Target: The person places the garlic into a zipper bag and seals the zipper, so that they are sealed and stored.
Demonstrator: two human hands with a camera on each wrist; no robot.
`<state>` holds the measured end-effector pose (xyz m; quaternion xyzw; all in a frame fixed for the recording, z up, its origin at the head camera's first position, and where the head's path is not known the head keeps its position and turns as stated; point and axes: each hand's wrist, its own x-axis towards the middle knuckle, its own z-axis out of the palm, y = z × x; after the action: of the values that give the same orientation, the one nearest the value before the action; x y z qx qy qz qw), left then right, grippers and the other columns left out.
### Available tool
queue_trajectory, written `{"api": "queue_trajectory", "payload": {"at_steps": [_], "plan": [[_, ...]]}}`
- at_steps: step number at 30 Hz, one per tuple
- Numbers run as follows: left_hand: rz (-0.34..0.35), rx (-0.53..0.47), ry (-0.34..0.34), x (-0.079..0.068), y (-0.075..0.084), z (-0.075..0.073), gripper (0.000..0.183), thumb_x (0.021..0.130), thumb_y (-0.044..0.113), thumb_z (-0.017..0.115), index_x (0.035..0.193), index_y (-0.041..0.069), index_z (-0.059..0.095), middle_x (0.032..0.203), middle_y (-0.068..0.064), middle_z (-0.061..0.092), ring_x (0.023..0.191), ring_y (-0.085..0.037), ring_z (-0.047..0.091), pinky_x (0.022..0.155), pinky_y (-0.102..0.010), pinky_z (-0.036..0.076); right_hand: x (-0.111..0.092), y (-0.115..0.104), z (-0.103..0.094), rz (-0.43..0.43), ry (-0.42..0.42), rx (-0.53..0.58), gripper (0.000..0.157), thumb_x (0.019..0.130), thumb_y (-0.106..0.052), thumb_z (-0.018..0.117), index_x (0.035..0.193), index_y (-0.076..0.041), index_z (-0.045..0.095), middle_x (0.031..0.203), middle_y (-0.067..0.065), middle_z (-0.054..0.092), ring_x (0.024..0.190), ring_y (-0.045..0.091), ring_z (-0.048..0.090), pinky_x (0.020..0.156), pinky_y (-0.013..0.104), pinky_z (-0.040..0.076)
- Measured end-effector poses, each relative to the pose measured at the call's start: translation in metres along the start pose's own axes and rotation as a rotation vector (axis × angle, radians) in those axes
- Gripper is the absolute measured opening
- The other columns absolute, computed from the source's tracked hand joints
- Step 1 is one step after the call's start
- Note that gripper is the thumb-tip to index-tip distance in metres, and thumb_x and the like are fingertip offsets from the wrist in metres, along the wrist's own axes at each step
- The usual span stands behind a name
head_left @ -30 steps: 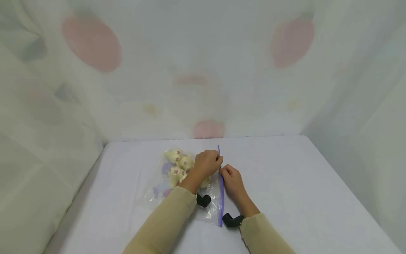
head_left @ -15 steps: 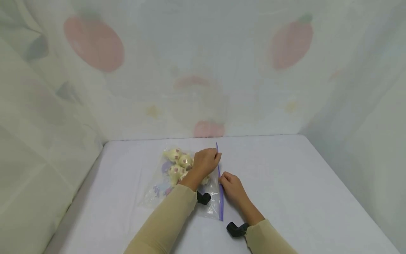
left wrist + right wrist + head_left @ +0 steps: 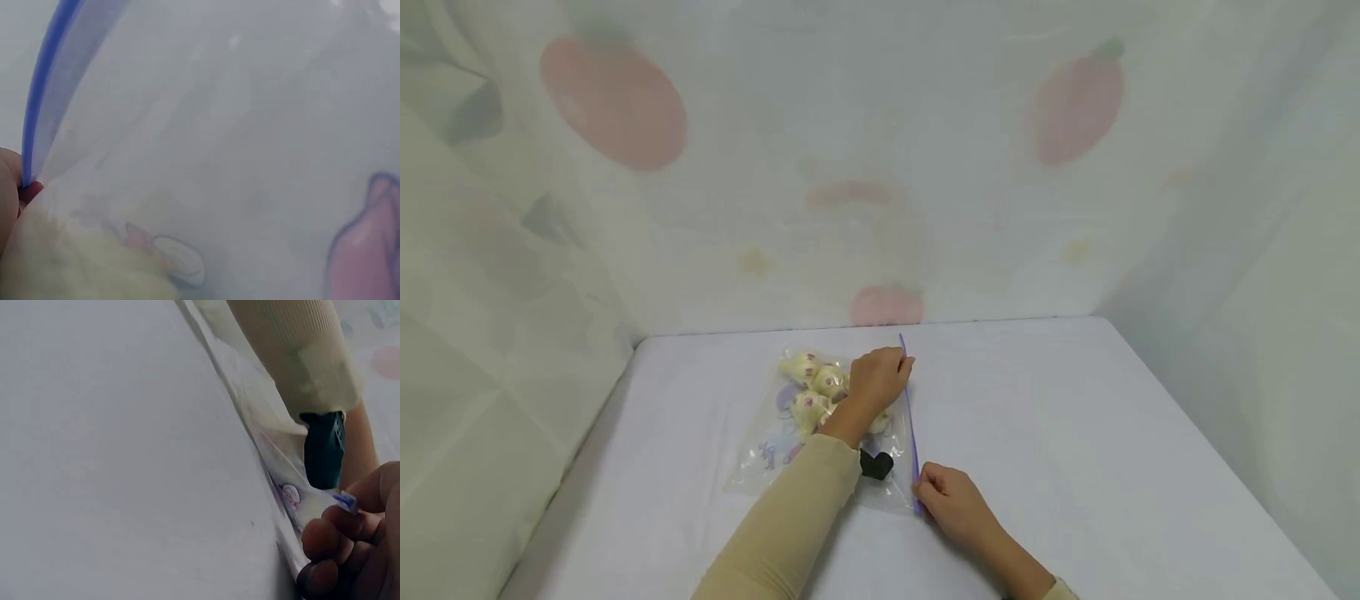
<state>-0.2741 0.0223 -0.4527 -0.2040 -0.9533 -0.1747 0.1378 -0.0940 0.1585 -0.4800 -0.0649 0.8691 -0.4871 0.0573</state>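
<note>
A clear zip bag (image 3: 752, 467) with a purple zip edge (image 3: 912, 425) lies on the table, printed with small coloured pictures. Several pale yellow rounded things with pinkish marks (image 3: 808, 408) are inside it. My left hand (image 3: 878, 379) reaches across the bag and pinches the zip edge near its far end; in the left wrist view a fingertip (image 3: 32, 189) shows at the purple strip. Toward the near end, my right hand (image 3: 951, 500) pinches the zip edge at the near corner, and the right wrist view shows the purple corner (image 3: 345, 501) between thumb and finger.
A white cloth covers the table (image 3: 1037, 417). White fabric walls with faded fruit prints (image 3: 613, 104) stand behind and at both sides. A black wrist device (image 3: 877, 465) on the left arm hangs over the bag.
My right hand has slid along the zip edge toward the near corner, away from the left hand. The left hand keeps its hold near the far end, and the zip edge looks straighter and thinner.
</note>
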Motion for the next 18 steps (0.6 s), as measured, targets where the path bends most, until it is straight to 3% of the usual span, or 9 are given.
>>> {"api": "queue_trajectory", "payload": {"at_steps": [6,12,15,18], "plan": [[-0.029,-0.04,-0.013,0.003,-0.003,-0.002,0.038,0.098,0.037,0.056,0.065,0.02,0.048,0.059,0.005,0.048,0.052,-0.014,0.045,0.047,-0.032,0.035,-0.003,0.0,0.002,-0.004,0.019,-0.002,0.029,0.091,-0.021,0.06,0.064,-0.015,0.05,0.052,-0.01,0.049,0.051,0.003,0.042,0.048,0.019,0.032],[-0.119,-0.207,-0.122,0.002,-0.009,-0.009,0.041,0.098,0.05,0.053,0.069,0.021,0.054,0.061,0.006,0.05,0.054,-0.011,0.045,0.05,-0.028,0.036,0.002,0.005,0.006,-0.032,0.033,-0.004,0.028,0.088,-0.017,0.061,0.062,-0.018,0.049,0.053,-0.012,0.048,0.051,0.001,0.041,0.048,0.018,0.031],[-0.144,-0.289,-0.146,-0.004,-0.016,-0.02,0.039,0.098,0.052,0.052,0.076,0.021,0.06,0.064,0.005,0.052,0.057,-0.011,0.046,0.052,-0.028,0.037,0.006,0.006,0.011,-0.051,0.025,0.007,0.027,0.087,-0.015,0.061,0.063,-0.019,0.05,0.054,-0.012,0.048,0.052,0.001,0.041,0.048,0.018,0.032],[-0.169,-0.347,-0.116,-0.015,-0.029,-0.036,0.033,0.098,0.05,0.053,0.084,0.022,0.064,0.068,0.006,0.055,0.061,-0.012,0.048,0.055,-0.029,0.04,0.012,0.005,0.013,-0.053,0.003,0.038,0.021,0.087,-0.012,0.06,0.068,-0.019,0.054,0.055,-0.012,0.049,0.051,0.0,0.041,0.049,0.018,0.035]]}}
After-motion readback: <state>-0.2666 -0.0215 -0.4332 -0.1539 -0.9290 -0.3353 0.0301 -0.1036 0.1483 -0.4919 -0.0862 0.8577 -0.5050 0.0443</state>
